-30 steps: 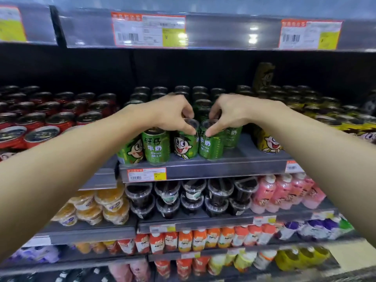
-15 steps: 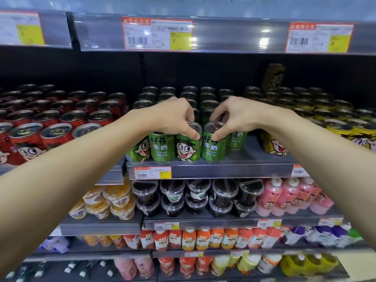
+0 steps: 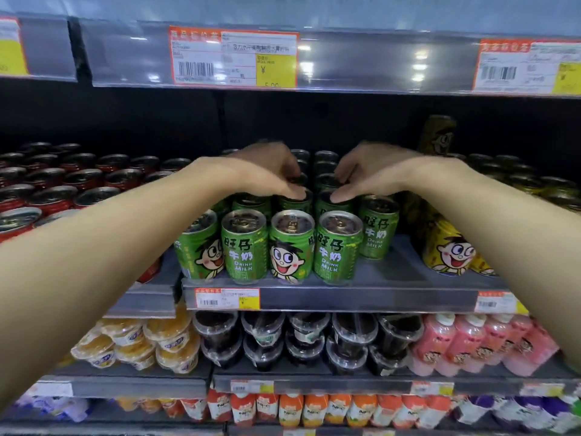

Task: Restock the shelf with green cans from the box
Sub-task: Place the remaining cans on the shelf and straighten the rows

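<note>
Several green milk cans stand on the grey shelf [image 3: 393,295]. The front row at the shelf edge has its tops uncovered, among them one with a cartoon face [image 3: 292,247] and one with lettering [image 3: 339,247]. My left hand [image 3: 267,171] reaches over that row, and its thumb and curled fingers grip the top of a second-row green can [image 3: 290,203]. My right hand [image 3: 371,174] grips the top of the neighbouring second-row can [image 3: 330,205] the same way. The hands hide most of both cans. The box is out of view.
Red cans [image 3: 47,196] fill the shelf on the left and yellow cans [image 3: 452,250] on the right. The upper shelf's edge with a price label [image 3: 234,56] hangs low over the cans. Dark jelly cups [image 3: 283,338] and pink bottles [image 3: 465,341] sit below.
Both hands have left the tops of the front-row cans and moved deeper onto the second row. The front cans now stand free, and the view has come closer to the shelf.
</note>
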